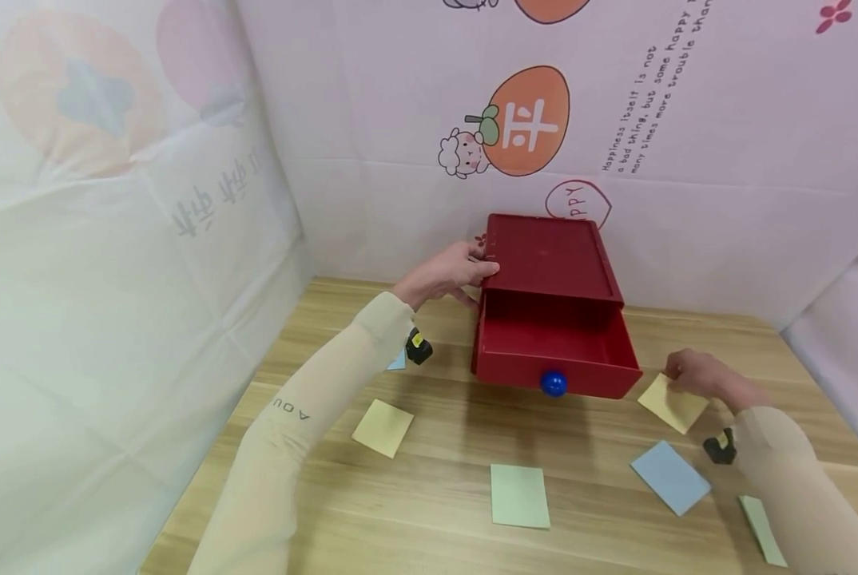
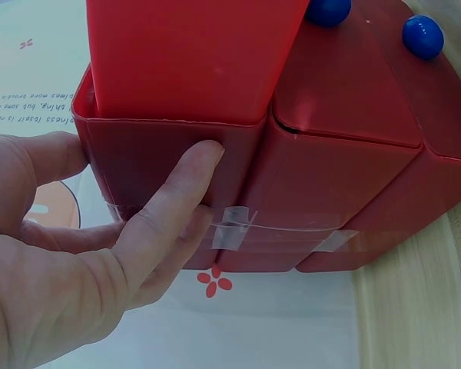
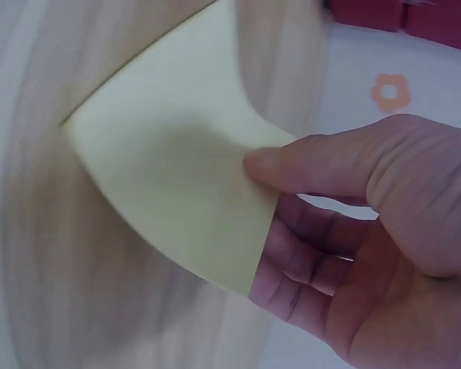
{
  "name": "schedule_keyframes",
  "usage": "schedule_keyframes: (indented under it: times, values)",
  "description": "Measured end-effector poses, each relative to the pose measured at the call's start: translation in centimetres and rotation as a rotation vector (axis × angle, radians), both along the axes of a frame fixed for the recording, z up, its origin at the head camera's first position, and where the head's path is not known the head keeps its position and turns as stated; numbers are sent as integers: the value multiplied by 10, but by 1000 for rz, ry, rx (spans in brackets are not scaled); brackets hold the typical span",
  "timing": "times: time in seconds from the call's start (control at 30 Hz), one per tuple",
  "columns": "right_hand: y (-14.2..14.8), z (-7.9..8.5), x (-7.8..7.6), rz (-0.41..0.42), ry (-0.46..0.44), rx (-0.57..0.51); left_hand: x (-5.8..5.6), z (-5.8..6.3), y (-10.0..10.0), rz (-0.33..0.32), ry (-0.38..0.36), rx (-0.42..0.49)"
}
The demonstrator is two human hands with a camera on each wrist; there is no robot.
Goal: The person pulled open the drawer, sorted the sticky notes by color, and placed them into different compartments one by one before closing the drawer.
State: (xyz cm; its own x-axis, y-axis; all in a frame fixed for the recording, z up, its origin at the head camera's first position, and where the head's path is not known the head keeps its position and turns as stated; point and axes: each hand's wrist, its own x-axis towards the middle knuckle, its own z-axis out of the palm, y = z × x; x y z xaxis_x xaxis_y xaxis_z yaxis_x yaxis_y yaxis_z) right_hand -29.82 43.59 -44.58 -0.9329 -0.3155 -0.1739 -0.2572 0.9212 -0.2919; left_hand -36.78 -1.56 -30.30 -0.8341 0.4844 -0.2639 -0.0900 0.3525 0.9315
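Observation:
A dark red drawer cabinet (image 1: 544, 255) stands by the back wall, its top drawer (image 1: 558, 327) pulled out, with a blue knob (image 1: 554, 383) on the front. My left hand (image 1: 452, 273) rests on the cabinet's left upper edge, thumb over the top and straight fingers against the side panel (image 2: 238, 192). In the right wrist view, my right hand (image 3: 399, 215) pinches a yellow sticky note (image 3: 169, 154) between thumb and fingers. The note bends up at the held edge, its far corner low near the wood table. That hand is right of the drawer in the head view.
On the table lie another yellow note (image 1: 383, 428), a green note (image 1: 519, 496), a blue note (image 1: 670, 477) and a green note (image 1: 763, 530) beside the right sleeve. A blue note (image 1: 397, 361) shows partly behind the left sleeve. Printed cloth walls (image 1: 400, 208) enclose the table.

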Motion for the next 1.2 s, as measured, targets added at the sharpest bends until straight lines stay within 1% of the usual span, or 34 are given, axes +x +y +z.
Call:
schedule_keyframes:
  times: [0.13, 0.27, 0.33, 0.47, 0.53, 0.63, 0.77, 0.87, 0.97, 1.13, 1.2]
  values:
    - [0, 14, 0, 38, -3, -17, 1, 0, 0, -1, -4, -1]
    - [-1, 32, 3, 57, -9, -72, 1, -1, 1, -4, -4, 5]
    - [-1, 39, 6, 70, 24, -103, 1, -1, 1, -4, -3, 5]
    - [-2, 53, 10, 114, 129, -165, 1, -2, 1, -2, -2, 0]
    - [-3, 63, 12, 129, 187, -160, 0, -2, 1, 0, 0, -7]
    - [-6, 79, 13, 127, 267, -136, -1, -2, 2, -1, 0, -6]
    - [-15, 101, 14, 132, 337, -99, -1, -1, 3, 4, -7, 9]
    - [-24, 118, 14, 141, 389, -49, -1, -1, 2, 8, -12, 9]
    - [-34, 136, 15, 134, 432, -9, -1, -2, 2, 7, -13, 11]
    - [-52, 165, 19, 102, 445, 40, -2, -2, 1, 3, -13, 30]
    - [-59, 174, 22, 91, 464, 48, -2, -3, 1, -2, -7, 29]
